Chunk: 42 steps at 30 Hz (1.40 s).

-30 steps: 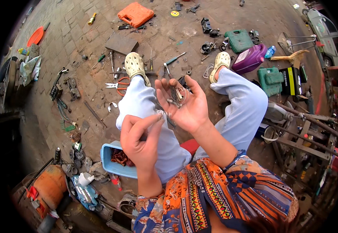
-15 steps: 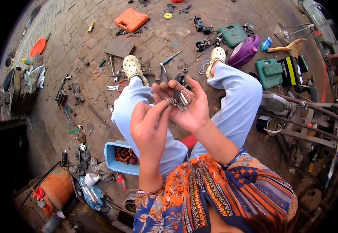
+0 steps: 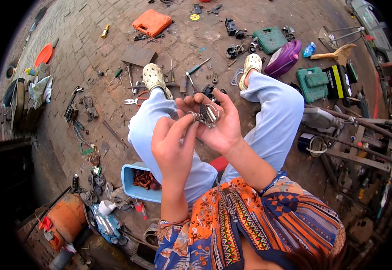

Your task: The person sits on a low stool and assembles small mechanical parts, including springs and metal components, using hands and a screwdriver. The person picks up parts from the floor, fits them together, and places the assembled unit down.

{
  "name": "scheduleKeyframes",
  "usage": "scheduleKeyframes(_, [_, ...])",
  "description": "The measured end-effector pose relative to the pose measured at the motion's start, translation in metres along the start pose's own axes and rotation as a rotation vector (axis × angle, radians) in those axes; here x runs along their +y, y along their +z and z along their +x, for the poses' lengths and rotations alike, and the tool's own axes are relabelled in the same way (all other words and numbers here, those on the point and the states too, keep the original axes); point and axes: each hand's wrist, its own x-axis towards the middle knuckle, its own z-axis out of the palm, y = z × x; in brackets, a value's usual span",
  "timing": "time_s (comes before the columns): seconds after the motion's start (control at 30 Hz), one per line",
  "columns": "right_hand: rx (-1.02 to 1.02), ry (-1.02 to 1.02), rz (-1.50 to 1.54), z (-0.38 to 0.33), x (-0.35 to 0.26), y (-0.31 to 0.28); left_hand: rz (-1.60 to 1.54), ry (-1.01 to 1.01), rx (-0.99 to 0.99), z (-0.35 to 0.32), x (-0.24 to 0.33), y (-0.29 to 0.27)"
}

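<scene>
My left hand (image 3: 172, 143) is closed in a pinch. Between its thumb and fingertips is a small coil of metal wire (image 3: 196, 116), which looks like a spring. Palm up beside it, my right hand (image 3: 225, 130) is cupped with the fingers curled, cradling a small cluster of metal parts (image 3: 211, 114), dark and silvery with thin wire loops. The coil touches or nearly touches that cluster; fingers partly hide both. Both hands are held above my lap, between my knees.
On the paved ground lie red-handled pliers (image 3: 136, 101), a hammer (image 3: 183, 84) and screwdrivers. A blue bin (image 3: 143, 194) of reddish-brown scrap stands by my left leg. Farther off are an orange case (image 3: 152, 22), a purple jug (image 3: 284, 58) and green cases (image 3: 313, 85). A metal frame (image 3: 355, 157) stands right.
Both hands stay almost in place. The parts in my right palm have turned slightly, and my left fingers have shifted a little on the coil.
</scene>
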Motion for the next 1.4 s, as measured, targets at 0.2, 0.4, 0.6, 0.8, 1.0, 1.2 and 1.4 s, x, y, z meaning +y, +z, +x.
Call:
scheduleKeyframes(0.2, [0.019,-0.001,0.044,0.001,-0.004,-0.009,-0.240,-0.196,0.045,0.003,0.003,-0.001])
scheduleKeyframes(0.4, [0.143,-0.007,-0.038,0.000,-0.001,-0.017,-0.895,-0.543,0.143,0.000,-0.014,0.013])
scheduleKeyframes(0.6, [0.303,-0.048,-0.153,-0.006,-0.002,-0.015,-1.373,-0.603,0.220,0.007,-0.020,0.029])
scheduleKeyframes(0.8, [0.313,-0.089,-0.239,-0.003,-0.003,-0.045,-1.385,-0.638,0.299,0.014,-0.021,0.048])
scheduleKeyframes(1.0, [0.359,-0.041,-0.719,-0.014,-0.013,-0.063,-1.194,-0.594,0.287,0.022,-0.023,0.071])
scheduleKeyframes(1.2, [0.341,0.163,-1.173,-0.024,-0.054,-0.079,-0.979,-0.709,0.226,0.019,-0.037,0.091])
scheduleKeyframes(1.4, [0.510,-0.213,-1.334,0.042,-0.126,-0.077,-1.070,-0.759,0.270,0.015,-0.052,0.086])
